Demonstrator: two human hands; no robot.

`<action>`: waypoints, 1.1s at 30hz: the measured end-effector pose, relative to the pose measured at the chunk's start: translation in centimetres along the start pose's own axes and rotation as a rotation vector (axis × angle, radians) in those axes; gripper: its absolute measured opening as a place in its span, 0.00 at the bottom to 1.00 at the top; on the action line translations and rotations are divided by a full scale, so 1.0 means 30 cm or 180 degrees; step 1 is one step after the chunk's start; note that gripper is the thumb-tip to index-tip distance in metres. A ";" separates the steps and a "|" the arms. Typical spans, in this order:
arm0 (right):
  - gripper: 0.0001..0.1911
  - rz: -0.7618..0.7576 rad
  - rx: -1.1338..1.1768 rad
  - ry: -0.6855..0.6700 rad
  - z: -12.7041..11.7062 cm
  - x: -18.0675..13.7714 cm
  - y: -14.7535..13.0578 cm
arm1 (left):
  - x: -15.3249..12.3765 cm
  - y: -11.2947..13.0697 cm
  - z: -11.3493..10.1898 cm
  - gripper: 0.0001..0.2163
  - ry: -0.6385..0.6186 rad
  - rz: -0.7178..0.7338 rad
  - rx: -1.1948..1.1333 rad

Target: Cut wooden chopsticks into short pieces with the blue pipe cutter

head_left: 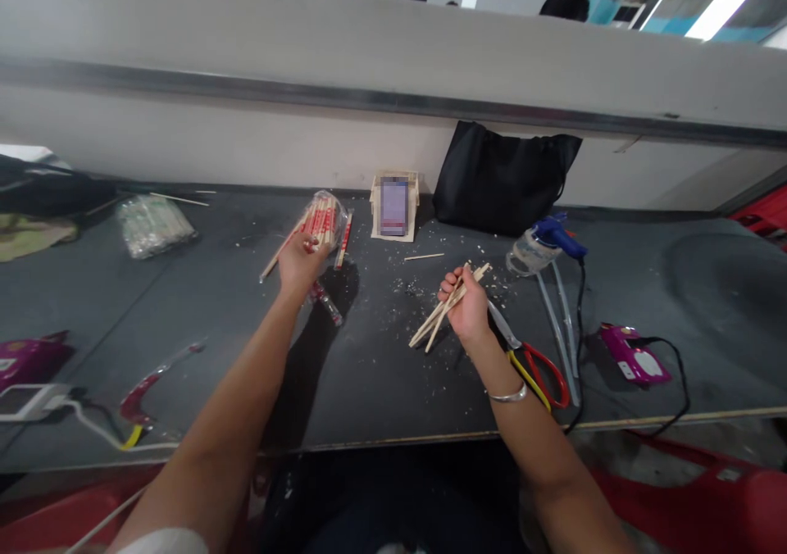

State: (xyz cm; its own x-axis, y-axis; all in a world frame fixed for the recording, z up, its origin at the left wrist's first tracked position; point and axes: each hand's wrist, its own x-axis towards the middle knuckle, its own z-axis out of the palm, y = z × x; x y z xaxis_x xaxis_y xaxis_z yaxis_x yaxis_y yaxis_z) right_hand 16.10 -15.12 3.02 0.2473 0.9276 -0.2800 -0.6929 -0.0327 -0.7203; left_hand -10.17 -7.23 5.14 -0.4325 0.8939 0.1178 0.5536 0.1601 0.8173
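My left hand (301,261) is closed at the lower end of a clear plastic pack of chopsticks (322,216) with red printed wrappers. Its fingertips are partly hidden against the pack. One wrapped pair of chopsticks (344,241) lies just right of the pack, and a crumpled red-and-clear wrapper (328,304) lies below it. In my right hand (466,300) is a small bunch of bare wooden chopsticks (434,318), slanting down to the left. Scissors (534,371) with red and yellow handles lie beside my right wrist, blades partly hidden.
A small wooden stand holding a phone (394,206) is at the back, beside a black bag (505,179). A blue glue gun (559,236) rests on a clear jar (529,255), near glue sticks (558,333). Wood chips and a single stick (424,256) lie mid-table. A bag of sticks (155,224) sits left.
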 end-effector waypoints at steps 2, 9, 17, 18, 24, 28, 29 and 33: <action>0.19 0.0051 -0.0021 0.0005 0.007 -0.003 -0.002 | 0.042 0.011 0.018 0.10 -0.0079 0.0084 0.0589; 0.19 0.0264 0.0063 0.0070 0.034 -0.018 -0.003 | 0.138 0.018 0.066 0.11 -0.0482 0.0253 0.1680; 0.19 0.0280 -0.0097 -0.0131 0.019 -0.012 0.019 | 0.079 0.024 0.082 0.10 -0.0672 0.0570 0.2078; 0.19 0.0288 -0.0086 -0.0136 0.016 -0.011 0.022 | 0.067 0.027 0.084 0.12 -0.0824 0.0565 0.2208; 0.16 0.0351 0.0063 -0.0010 0.025 -0.017 0.022 | 0.040 0.031 0.086 0.14 -0.1159 0.0395 0.2426; 0.17 0.0401 0.0072 0.0055 0.036 -0.024 0.015 | 0.009 0.015 0.065 0.09 -0.1058 0.0474 0.2073; 0.17 0.0415 0.0077 0.0048 0.037 -0.025 0.015 | -0.008 0.011 0.057 0.08 -0.1019 0.0487 0.1890; 0.20 0.0428 -0.0041 -0.0082 0.029 -0.031 0.022 | -0.121 0.011 0.017 0.08 -0.1043 0.0467 0.0617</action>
State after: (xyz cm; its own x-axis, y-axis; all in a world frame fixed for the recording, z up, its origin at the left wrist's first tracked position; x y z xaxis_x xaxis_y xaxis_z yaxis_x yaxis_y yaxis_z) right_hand 14.82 -15.69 3.36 0.1351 0.9238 -0.3582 -0.7099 -0.1619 -0.6854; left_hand -8.06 -10.21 4.71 -0.1067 0.9942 0.0137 0.7300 0.0690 0.6800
